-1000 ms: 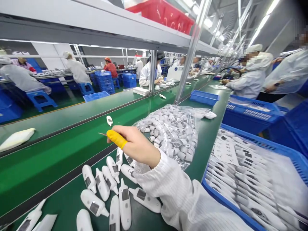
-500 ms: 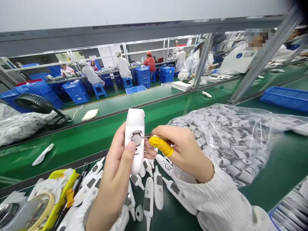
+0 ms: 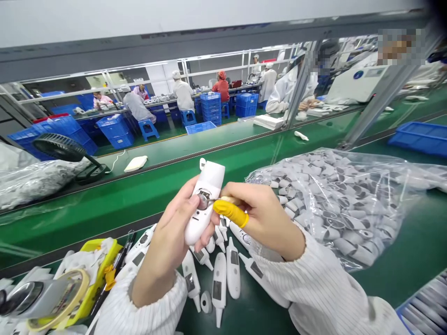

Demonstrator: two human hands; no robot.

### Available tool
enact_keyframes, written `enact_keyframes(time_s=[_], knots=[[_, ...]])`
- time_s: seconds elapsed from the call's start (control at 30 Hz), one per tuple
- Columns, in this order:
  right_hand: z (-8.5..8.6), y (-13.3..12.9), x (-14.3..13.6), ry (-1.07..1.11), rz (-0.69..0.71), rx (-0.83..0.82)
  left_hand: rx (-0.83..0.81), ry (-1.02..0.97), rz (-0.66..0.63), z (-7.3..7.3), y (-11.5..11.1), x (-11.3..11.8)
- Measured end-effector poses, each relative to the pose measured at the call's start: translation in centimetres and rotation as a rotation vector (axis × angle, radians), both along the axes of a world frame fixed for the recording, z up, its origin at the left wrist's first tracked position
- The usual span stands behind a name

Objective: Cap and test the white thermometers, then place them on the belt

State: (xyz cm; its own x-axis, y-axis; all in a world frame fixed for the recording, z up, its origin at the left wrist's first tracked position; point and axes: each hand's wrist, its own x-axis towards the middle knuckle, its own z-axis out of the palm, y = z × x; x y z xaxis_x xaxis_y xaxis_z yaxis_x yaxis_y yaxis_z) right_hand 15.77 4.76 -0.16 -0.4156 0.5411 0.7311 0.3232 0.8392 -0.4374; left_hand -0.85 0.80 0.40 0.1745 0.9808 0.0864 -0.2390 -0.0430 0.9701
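Note:
My left hand [image 3: 169, 232] is wrapped round a white handheld thermometer [image 3: 197, 229], tilted with its wide end up and to the right. In its open battery compartment sits a silver coin cell [image 3: 203, 202], with my left thumb at its edge. My right hand [image 3: 265, 214], wearing a yellow finger cot [image 3: 230, 213], pinches a thin tool whose tip reaches the compartment's right side. Most of the tool is hidden by my fingers. Below both hands, several white thermometers [image 3: 219, 284] with grey screens lie on the green table [image 3: 258, 311].
A clear bag [image 3: 331, 195] of grey-white caps lies at right. At lower left are a yellow bin [image 3: 82, 298] and a tape roll [image 3: 84, 284]. A green conveyor [image 3: 139, 195] runs behind, with a black fan [image 3: 63, 146] and blue tray [image 3: 424, 138] beyond.
The thermometer has gone from nearly upright to leaning right, and a small white end now shows behind its top. The tool tip stays at the compartment. The whole view has shifted slightly.

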Motion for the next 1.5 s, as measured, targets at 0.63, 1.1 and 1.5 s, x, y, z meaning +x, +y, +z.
enact_keyframes(time_s=[0.63,1.1,1.5], knots=[[-1.1,-0.1,-0.6,0.241,-0.081,0.479,0.119,-0.007,0.046,-1.0,-0.2,1.0],[-0.7,0.6,-1.9,0.58,0.256,-0.451,0.401,0.328,0.249,-2.5,-0.3,1.8],[-0.4,0.7,-1.8,0.564,0.368,-0.688,0.346,0.262,0.25,-2.0,-0.3,2.2]])
